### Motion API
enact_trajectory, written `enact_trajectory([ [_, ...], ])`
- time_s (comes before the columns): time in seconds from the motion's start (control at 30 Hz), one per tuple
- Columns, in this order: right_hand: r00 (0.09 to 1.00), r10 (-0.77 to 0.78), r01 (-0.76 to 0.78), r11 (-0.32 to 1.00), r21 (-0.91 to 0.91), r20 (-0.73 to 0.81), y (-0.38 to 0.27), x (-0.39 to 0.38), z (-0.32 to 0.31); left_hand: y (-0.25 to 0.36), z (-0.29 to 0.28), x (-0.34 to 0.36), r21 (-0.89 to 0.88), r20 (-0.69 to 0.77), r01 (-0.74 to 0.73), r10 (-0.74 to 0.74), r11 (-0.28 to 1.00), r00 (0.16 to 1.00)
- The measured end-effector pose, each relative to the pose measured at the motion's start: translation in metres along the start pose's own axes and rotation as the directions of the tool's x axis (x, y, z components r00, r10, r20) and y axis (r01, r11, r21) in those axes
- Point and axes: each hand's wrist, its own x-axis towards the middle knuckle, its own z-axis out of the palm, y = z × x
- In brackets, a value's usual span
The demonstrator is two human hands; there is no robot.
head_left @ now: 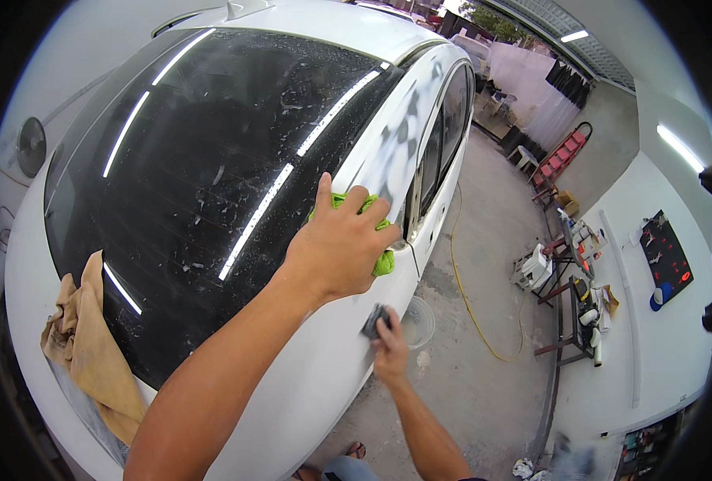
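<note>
My left hand (pixel 340 248) grips a bunched green cloth (pixel 384 263) on the white car's rear pillar, beside the dark rear window (pixel 179 168), which has wet spots. Lower and to the right, my right hand (pixel 389 353) holds a dark grey pad (pixel 374 319) at the white body panel (pixel 284 393), near its side edge. A tan cloth (pixel 103 361) lies over the lower left corner of the window. The pillar higher up (pixel 392 144) shows grey blotches.
A round translucent tub (pixel 420 321) stands on the floor (pixel 476 401) beside the car, near a yellow hose (pixel 476 333). Cluttered benches (pixel 568 280) and a red stepladder (pixel 564 152) line the right wall. A fan (pixel 31 144) is at far left.
</note>
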Motion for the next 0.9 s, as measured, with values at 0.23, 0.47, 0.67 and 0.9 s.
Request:
enact_trajectory([
  [0.23, 0.987, 0.15, -0.145, 0.985, 0.097, -0.052, 0.0, -0.001, 0.006, 0.001, -0.001, 0.001, -0.037, -0.001, 0.002, -0.002, 0.999, 1.0],
  [0.47, 0.898, 0.359, -0.315, 0.928, 0.198, -0.254, 0.026, 0.028, -0.002, 0.003, -0.001, 0.004, -0.034, -0.009, 0.018, -0.019, 0.999, 1.0],
  [0.67, 0.998, -0.003, 0.011, 0.993, 0.117, -0.068, 0.037, 0.014, -0.004, 0.007, -0.001, 0.006, 0.052, 0.005, 0.013, -0.013, 0.999, 1.0],
  [0.9, 0.992, -0.107, 0.098, 0.986, 0.132, 0.067, 0.028, -0.012, -0.004, 0.014, 0.002, 0.01, 0.081, -0.034, 0.024, -0.021, 0.996, 0.999],
])
